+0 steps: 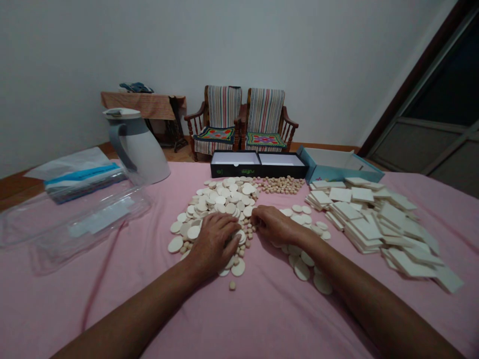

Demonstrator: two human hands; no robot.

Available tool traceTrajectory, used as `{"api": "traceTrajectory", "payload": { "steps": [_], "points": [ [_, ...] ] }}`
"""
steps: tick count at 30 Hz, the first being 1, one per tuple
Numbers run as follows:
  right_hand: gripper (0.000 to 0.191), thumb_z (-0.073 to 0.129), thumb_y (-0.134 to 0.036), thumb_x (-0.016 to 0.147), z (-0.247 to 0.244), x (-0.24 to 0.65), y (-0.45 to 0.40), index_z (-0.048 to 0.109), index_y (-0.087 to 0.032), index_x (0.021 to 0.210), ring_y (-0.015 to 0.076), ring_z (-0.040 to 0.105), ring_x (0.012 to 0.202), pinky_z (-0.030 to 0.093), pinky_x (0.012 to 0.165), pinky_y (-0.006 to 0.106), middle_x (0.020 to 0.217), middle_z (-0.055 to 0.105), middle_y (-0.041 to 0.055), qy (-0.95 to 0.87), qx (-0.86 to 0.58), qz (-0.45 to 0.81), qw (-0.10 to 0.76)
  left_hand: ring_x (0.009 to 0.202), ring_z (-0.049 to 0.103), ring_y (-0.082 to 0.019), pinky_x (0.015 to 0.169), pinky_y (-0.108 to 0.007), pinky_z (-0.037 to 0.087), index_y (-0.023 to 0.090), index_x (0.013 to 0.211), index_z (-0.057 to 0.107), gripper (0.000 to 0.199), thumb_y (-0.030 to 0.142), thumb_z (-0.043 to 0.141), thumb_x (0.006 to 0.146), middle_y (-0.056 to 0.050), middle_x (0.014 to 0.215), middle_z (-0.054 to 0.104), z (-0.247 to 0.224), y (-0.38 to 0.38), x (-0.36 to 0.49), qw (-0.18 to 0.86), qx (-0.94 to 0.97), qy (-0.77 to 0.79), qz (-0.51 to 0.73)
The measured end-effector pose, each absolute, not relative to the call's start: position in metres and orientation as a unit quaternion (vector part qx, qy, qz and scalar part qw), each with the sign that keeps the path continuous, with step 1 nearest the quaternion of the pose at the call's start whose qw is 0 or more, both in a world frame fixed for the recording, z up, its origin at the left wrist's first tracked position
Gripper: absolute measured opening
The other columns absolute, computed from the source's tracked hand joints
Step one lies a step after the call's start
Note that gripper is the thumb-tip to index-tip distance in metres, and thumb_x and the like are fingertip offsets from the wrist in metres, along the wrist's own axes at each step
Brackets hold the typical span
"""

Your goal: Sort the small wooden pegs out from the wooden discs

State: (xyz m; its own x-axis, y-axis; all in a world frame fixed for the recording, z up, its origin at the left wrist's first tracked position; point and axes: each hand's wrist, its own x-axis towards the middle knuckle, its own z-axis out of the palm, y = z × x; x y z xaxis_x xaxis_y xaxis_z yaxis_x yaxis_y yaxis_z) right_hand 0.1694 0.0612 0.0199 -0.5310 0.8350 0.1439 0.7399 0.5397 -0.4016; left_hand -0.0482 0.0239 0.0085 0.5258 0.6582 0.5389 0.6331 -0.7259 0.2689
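Note:
My left hand rests over a heap of pale wooden discs, its fingers curved and the thumb held apart. Just right of it, my right hand has its fingertips pinched at the edge of that heap; whatever lies between them is hidden. Small wooden cubes are scattered between the two hands, and a lone cube lies nearer to me. Beneath and beside my right wrist spreads a smaller group of discs.
Behind the heap stand a black two-part box, a group of cubes and a blue box. Square tiles are piled at right. A jug, a blue packet and clear plastic trays occupy the left side.

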Motion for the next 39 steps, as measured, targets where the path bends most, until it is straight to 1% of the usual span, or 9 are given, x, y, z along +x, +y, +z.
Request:
{"api": "traceTrajectory", "payload": {
  "steps": [4,7,9,17,22,26,31,35,39],
  "points": [
    [0.016,0.053,-0.003,0.067,0.029,0.183,0.072,0.056,-0.018,0.074,0.0137,0.049,0.066,0.033,0.060,0.024,0.073,0.057,0.0019,-0.813,-0.534,0.087,0.215,0.104,0.058,-0.026,0.095,-0.048,0.040,0.020,0.097,0.067,0.015,0.021,0.056,0.087,-0.008,0.107,0.069,0.009,0.024,-0.048,0.022,0.871,0.369,0.323],
    [0.027,0.049,0.000,0.069,0.031,0.192,0.082,0.058,-0.016,0.089,0.0148,0.054,0.073,0.039,0.064,0.025,0.091,0.059,0.0068,-0.751,-0.562,0.029,0.344,0.104,0.058,-0.025,0.095,-0.048,0.039,0.020,0.097,0.067,0.015,0.021,0.056,0.087,-0.008,0.107,0.069,0.009,0.025,-0.047,0.024,0.871,0.369,0.323],
    [0.029,0.047,-0.001,0.073,0.029,0.193,0.085,0.058,-0.016,0.095,0.0147,0.056,0.075,0.042,0.067,0.026,0.099,0.058,0.0085,-0.750,-0.540,0.039,0.379,0.105,0.058,-0.025,0.095,-0.047,0.039,0.020,0.098,0.067,0.015,0.021,0.056,0.087,-0.007,0.108,0.069,0.008,0.025,-0.048,0.024,0.871,0.370,0.321],
    [0.020,0.053,-0.006,0.077,-0.006,0.172,0.080,0.059,-0.016,0.093,0.0181,0.055,0.086,0.041,0.078,0.028,0.091,0.063,0.0065,-0.825,-0.497,0.087,0.253,0.106,0.058,-0.025,0.096,-0.048,0.039,0.020,0.099,0.067,0.015,0.020,0.057,0.087,-0.008,0.109,0.069,0.007,0.025,-0.048,0.022,0.872,0.370,0.321],
    [0.022,0.048,-0.006,0.080,0.005,0.171,0.079,0.064,-0.016,0.090,0.0172,0.057,0.085,0.040,0.077,0.026,0.090,0.067,0.0071,-0.812,-0.517,0.088,0.256,0.106,0.058,-0.025,0.097,-0.048,0.039,0.020,0.100,0.067,0.017,0.020,0.057,0.087,-0.008,0.109,0.069,0.008,0.025,-0.048,0.024,0.873,0.369,0.319],
    [0.022,0.049,-0.006,0.073,0.043,0.197,0.078,0.068,-0.017,0.077,0.0140,0.058,0.068,0.038,0.064,0.023,0.074,0.067,0.0019,-0.794,-0.553,0.103,0.233,0.107,0.058,-0.025,0.097,-0.048,0.039,0.020,0.100,0.067,0.017,0.020,0.057,0.086,-0.008,0.110,0.069,0.007,0.025,-0.049,0.023,0.872,0.371,0.319],
    [0.027,0.058,-0.020,0.076,0.062,0.239,0.081,0.059,-0.018,0.050,0.0105,0.044,0.046,0.025,0.047,0.024,0.047,0.053,-0.0017,-0.798,-0.577,0.154,0.079,0.106,0.059,-0.025,0.096,-0.049,0.040,0.020,0.099,0.067,0.017,0.020,0.056,0.086,-0.008,0.109,0.069,0.007,0.025,-0.048,0.018,0.873,0.366,0.322],
    [0.010,0.059,-0.014,0.077,0.041,0.234,0.088,0.068,-0.017,0.072,0.0129,0.055,0.062,0.033,0.056,0.022,0.069,0.065,0.0020,-0.787,-0.593,0.092,0.143,0.106,0.058,-0.025,0.095,-0.048,0.040,0.020,0.099,0.066,0.016,0.020,0.056,0.087,-0.008,0.109,0.069,0.008,0.026,-0.049,0.020,0.873,0.365,0.323],
    [0.015,0.056,-0.012,0.082,0.018,0.207,0.089,0.067,-0.015,0.091,0.0164,0.059,0.080,0.038,0.068,0.024,0.090,0.066,0.0081,-0.804,-0.567,0.064,0.167,0.105,0.058,-0.025,0.095,-0.048,0.040,0.020,0.099,0.066,0.015,0.020,0.057,0.087,-0.008,0.108,0.069,0.007,0.026,-0.048,0.020,0.872,0.367,0.325]
  ]
}}
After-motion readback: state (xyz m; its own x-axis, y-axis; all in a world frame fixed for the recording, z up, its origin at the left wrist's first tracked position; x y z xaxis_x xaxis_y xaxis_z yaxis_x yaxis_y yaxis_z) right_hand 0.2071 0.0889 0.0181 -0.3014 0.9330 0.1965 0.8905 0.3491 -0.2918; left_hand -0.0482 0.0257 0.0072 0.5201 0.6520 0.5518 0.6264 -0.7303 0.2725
